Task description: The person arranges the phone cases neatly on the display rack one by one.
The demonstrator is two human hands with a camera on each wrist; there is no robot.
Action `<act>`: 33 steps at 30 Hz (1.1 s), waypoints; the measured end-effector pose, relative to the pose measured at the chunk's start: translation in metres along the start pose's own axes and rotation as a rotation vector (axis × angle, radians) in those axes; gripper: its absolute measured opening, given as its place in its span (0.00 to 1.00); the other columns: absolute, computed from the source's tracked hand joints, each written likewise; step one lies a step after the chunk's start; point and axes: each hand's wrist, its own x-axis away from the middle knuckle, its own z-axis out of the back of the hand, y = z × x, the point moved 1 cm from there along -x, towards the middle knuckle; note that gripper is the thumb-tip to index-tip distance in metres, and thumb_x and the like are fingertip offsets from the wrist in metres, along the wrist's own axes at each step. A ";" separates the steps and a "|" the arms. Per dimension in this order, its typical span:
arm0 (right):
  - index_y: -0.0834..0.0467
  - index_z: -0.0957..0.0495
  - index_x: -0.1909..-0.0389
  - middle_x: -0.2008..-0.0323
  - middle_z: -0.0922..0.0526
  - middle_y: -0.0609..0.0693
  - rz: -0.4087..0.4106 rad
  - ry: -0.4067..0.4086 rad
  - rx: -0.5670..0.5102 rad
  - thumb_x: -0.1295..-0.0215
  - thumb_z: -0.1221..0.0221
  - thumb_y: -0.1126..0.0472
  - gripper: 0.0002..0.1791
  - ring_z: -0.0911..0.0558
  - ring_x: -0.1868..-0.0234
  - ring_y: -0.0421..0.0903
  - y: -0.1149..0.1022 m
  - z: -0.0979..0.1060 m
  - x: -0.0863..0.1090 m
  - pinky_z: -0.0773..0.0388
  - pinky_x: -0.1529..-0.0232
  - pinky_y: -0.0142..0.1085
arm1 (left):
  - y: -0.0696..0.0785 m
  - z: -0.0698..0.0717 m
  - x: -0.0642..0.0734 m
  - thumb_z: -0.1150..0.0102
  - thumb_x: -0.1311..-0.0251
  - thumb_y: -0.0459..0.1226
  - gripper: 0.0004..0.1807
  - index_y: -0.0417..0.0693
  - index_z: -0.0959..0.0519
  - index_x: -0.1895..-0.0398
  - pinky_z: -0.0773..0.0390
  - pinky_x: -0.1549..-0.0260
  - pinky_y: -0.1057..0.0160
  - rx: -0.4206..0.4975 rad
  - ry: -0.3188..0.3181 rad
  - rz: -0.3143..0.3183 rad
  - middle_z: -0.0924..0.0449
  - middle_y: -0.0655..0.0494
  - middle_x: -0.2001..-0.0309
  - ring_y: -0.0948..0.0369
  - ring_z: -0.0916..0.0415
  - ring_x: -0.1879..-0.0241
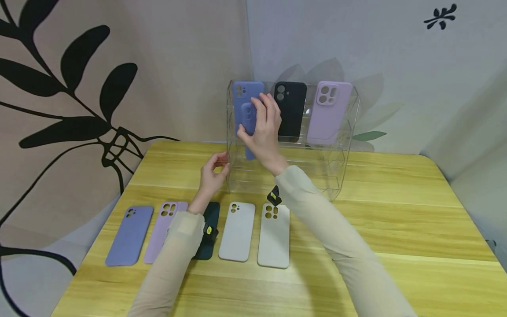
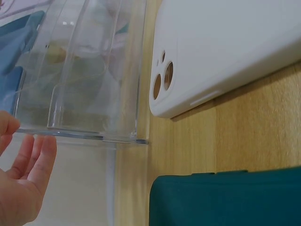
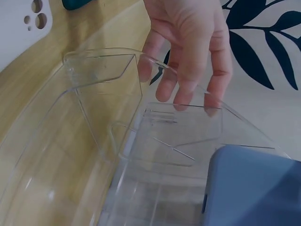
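Clear acrylic display stand (image 1: 291, 169) stands at the back of the table. At its left side my left hand (image 1: 213, 174) grips the edge between thumb and fingertips; the right wrist view also shows this hand (image 3: 193, 52). My right hand (image 1: 263, 125) holds a blue phone case (image 1: 247, 115) by its sides, thumb at the left. Its lower end (image 1: 250, 154) shows below my hand. Behind it, another blue phone case (image 1: 253, 88) stands in the stand's top row. Black (image 1: 292, 114) and lilac (image 1: 329, 116) phone cases stand to the right in that row.
In front of the stand lie a blue case (image 1: 129, 236), a lilac case (image 1: 159, 233) and a dark teal case (image 1: 210, 248), the last two partly under my left sleeve. Two white cases (image 1: 237, 232) lie to their right. A wall with painted leaves rises behind.
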 end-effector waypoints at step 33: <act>0.63 0.33 0.47 0.40 0.38 0.61 -0.194 0.023 0.134 0.53 0.34 0.66 0.30 0.44 0.34 0.58 -0.010 -0.043 0.033 0.46 0.38 0.55 | 0.000 0.001 0.000 0.49 0.49 0.14 0.15 0.18 0.29 0.56 0.27 0.58 0.39 0.000 -0.008 0.034 0.26 0.24 0.61 0.35 0.27 0.62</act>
